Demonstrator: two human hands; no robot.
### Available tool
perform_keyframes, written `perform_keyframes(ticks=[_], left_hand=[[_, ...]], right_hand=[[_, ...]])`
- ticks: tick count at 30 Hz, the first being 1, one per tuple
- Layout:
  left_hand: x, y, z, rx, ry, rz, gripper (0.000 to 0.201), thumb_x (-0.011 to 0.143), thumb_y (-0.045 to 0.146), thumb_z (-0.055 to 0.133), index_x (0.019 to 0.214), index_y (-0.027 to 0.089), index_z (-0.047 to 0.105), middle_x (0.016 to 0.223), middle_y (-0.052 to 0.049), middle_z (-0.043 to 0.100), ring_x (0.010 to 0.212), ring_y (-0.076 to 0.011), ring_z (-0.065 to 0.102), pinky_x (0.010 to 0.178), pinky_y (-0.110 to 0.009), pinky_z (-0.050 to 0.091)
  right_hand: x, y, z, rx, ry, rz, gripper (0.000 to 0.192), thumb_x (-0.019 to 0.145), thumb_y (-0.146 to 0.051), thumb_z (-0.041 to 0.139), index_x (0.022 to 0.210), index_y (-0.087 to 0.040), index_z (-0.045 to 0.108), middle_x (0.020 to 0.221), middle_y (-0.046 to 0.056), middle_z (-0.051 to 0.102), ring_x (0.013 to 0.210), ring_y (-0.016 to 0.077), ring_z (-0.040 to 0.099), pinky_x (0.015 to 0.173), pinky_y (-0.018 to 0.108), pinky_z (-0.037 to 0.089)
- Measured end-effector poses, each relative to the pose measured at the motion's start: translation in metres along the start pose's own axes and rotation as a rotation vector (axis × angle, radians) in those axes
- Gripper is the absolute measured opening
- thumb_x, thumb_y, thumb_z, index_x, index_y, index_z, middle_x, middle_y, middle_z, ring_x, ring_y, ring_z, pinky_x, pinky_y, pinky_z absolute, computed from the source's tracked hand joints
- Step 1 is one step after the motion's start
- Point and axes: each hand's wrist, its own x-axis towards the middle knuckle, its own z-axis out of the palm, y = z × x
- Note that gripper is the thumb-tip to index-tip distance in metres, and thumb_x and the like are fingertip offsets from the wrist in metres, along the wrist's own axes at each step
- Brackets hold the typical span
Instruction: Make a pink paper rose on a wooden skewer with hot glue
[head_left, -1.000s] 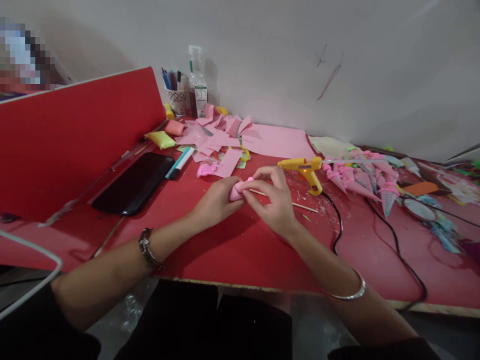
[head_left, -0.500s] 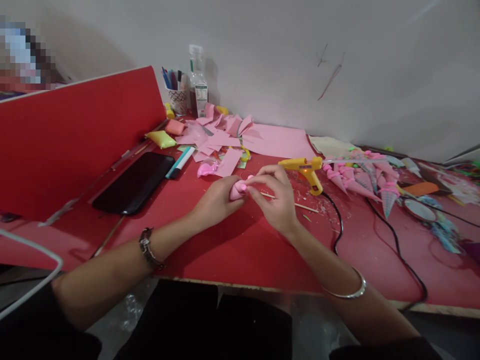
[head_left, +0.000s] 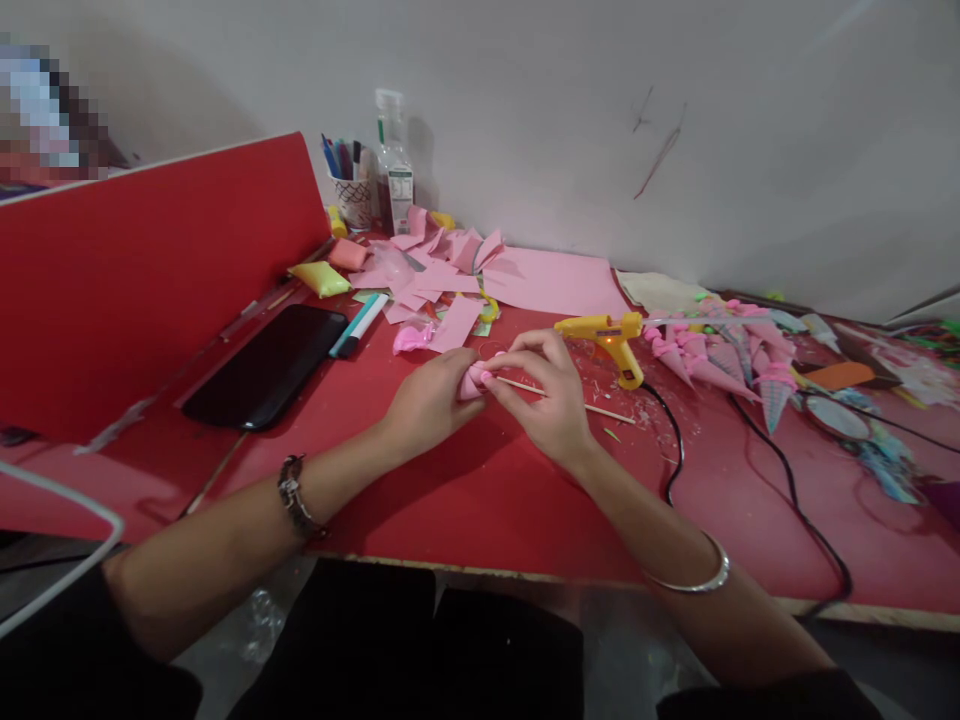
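Your left hand (head_left: 435, 405) is closed around a pink cone (head_left: 472, 382), holding it just above the red table (head_left: 480, 510), near the middle of your view. The fingertips of your right hand (head_left: 551, 405) are bent in against its near end, at a small bright pink ball (head_left: 487, 377); you can't tell from here whether they pinch the ball or only press it.

A thin stick (head_left: 609, 412) lies on the table beyond your right fingers. Just past it, the yellow glue gun (head_left: 619, 355) has an orange light glowing; the marking on its body is too small to read. To its right lies a heap of pink cones (head_left: 712, 372), some with printed patterns.

Left of your hands are a bright pink packet (head_left: 412, 340), two markers (head_left: 364, 325) and a dark-screened phone (head_left: 270, 365). Behind the pink paper scraps (head_left: 442, 275), by the wall, a clear bottle (head_left: 395, 165) carries a white-and-green label, its print illegible, beside a patterned cup (head_left: 351, 205) of pens.
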Motion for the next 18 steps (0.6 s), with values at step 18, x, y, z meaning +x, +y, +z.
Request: perform_keyframes(ticks=[18], left_hand=[[0.007,0.011,-0.006,-0.631,-0.058,-0.289,0.016,0.070,0.031,0.052,0.068,0.016,0.048,0.056,0.004,0.048,0.052,-0.0080,0.043,0.054,-0.022,0.036]], right_hand=[[-0.002,0.012,0.006,0.311,0.042,0.219,0.010,0.076,-0.020,0.050,0.085,-0.020,0.052,0.078,0.001,0.050,0.074,0.0121,0.050,0.070,0.029,0.044]])
